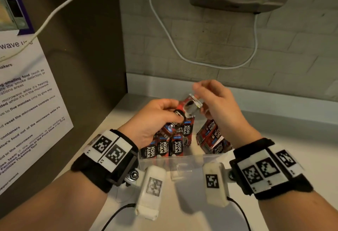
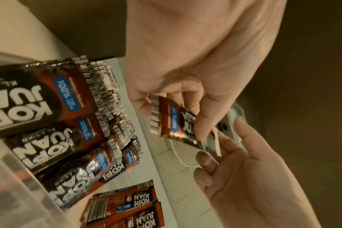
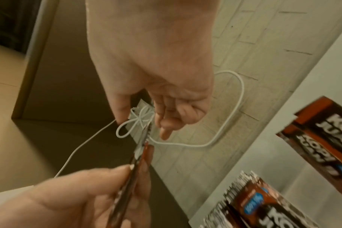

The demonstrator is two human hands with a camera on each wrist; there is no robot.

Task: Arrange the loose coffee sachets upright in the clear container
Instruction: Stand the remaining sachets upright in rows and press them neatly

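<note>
Both hands pinch one sachet [image 1: 190, 105] above the container [image 1: 182, 161]: left hand [image 1: 155, 119] at 9 o'clock, right hand [image 1: 217, 102] at 3. Several sachets [image 1: 162, 148] stand inside; others [image 1: 210, 137] lean at 3 o'clock.

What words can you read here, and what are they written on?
"KOPI JUAN": on the coffee sachets standing in the clear container.
"100%": blue badge on a sachet; the smaller print is blurred.
"five minutes", "reset the microwave controls": wall notice; the other lines are cut off or blurred.
</note>
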